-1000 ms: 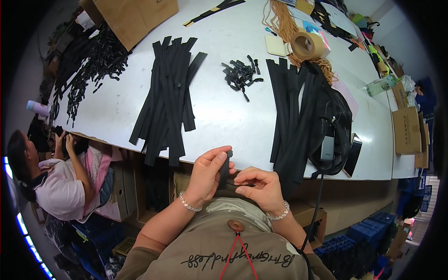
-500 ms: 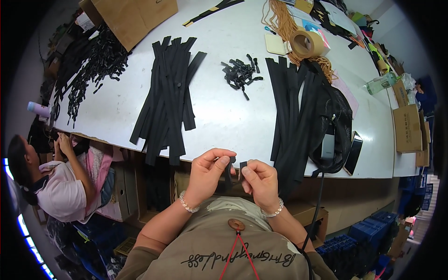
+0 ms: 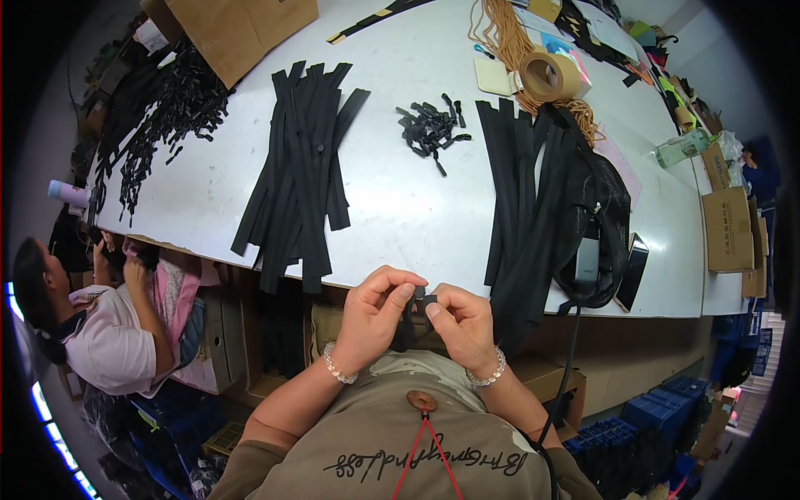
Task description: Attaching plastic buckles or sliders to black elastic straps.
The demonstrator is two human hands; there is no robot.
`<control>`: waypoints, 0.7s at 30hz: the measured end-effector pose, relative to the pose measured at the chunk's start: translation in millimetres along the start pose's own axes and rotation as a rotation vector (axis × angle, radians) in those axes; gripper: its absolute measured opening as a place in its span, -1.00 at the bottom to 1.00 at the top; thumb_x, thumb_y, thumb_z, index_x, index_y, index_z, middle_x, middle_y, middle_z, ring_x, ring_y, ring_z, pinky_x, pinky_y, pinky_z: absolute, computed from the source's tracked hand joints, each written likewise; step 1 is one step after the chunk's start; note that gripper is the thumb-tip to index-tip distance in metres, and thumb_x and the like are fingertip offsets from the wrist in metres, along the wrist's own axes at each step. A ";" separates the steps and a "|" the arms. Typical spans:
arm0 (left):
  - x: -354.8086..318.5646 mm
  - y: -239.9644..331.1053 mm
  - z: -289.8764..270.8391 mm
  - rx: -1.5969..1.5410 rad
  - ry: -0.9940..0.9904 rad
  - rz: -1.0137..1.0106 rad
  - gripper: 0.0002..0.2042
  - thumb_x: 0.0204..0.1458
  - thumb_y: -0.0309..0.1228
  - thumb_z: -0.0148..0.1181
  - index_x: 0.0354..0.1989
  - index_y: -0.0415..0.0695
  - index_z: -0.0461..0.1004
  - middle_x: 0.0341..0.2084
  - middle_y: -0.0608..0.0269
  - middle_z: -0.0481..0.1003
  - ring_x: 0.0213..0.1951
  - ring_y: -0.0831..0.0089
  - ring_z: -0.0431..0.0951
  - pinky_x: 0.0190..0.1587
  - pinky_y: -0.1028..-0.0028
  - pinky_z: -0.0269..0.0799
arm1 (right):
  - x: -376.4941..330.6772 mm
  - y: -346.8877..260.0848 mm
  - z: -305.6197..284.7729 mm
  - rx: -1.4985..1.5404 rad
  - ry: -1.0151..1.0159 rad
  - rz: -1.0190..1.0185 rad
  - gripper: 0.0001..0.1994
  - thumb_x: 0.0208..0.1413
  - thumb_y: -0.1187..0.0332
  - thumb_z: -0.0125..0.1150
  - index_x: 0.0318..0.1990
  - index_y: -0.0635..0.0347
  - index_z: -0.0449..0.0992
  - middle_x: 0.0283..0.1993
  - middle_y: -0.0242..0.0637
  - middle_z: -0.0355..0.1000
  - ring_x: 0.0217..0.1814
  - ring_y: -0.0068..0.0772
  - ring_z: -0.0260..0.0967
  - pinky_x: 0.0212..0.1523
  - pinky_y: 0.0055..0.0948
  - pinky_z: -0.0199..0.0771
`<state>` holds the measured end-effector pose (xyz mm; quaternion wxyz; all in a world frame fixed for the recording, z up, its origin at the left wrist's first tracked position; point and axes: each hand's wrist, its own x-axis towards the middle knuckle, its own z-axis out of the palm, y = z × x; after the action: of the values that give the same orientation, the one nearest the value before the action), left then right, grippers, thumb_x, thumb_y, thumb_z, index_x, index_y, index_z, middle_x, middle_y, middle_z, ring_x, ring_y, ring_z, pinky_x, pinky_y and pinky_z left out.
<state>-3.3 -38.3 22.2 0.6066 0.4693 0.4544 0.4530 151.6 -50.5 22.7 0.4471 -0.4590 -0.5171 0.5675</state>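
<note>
Pinched a black strip (image 3: 405, 333) with left hand (image 3: 372, 310) and right hand (image 3: 464, 325), thumb to finger, at the near edge of the counter (image 3: 400, 218); faced open room between left strip pile (image 3: 298, 177) and right strip pile (image 3: 502, 185)

Pinching black strap (image 3: 403, 335) with left hand (image 3: 373, 313) and right hand (image 3: 464, 327).
Facing small parts (image 3: 430, 129) between two strap piles (image 3: 302, 175) on table (image 3: 408, 233).
</note>
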 end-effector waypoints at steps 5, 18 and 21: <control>-1.2 0.5 -0.1 0.079 0.008 0.027 -0.89 0.10 -0.54 0.02 -0.31 -0.24 0.48 -0.44 0.35 0.42 -0.39 0.67 0.36 -0.32 0.65 0.28 | 1.4 -5.3 -1.5 -0.018 -0.026 0.044 -0.79 0.02 0.54 0.07 -0.62 0.25 0.25 -0.66 -0.57 0.12 -0.61 -0.81 -0.03 -0.64 -0.69 -0.01; -4.1 -0.2 1.1 0.157 0.017 0.093 -0.90 0.07 -0.56 0.03 -0.32 -0.23 0.49 -0.44 0.28 0.43 -0.41 0.60 0.39 -0.34 0.62 0.30 | -1.8 -1.9 3.0 -0.020 0.014 0.035 -0.80 0.02 0.54 0.06 -0.60 0.25 0.25 -0.63 -0.55 0.14 -0.59 -0.79 0.00 -0.61 -0.68 0.03; -5.4 -0.8 0.7 0.171 0.008 0.102 -0.91 0.07 -0.55 0.04 -0.33 -0.23 0.49 -0.45 0.27 0.43 -0.42 0.59 0.39 -0.34 0.61 0.31 | -4.5 3.3 6.1 -0.003 0.045 0.027 -0.81 0.04 0.54 0.06 -0.58 0.26 0.26 -0.61 -0.53 0.15 -0.57 -0.78 0.00 -0.59 -0.68 0.04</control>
<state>-3.5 -43.8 22.2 0.5386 0.5400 0.4696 0.4446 146.3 -56.3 19.9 0.4504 -0.4793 -0.5015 0.5621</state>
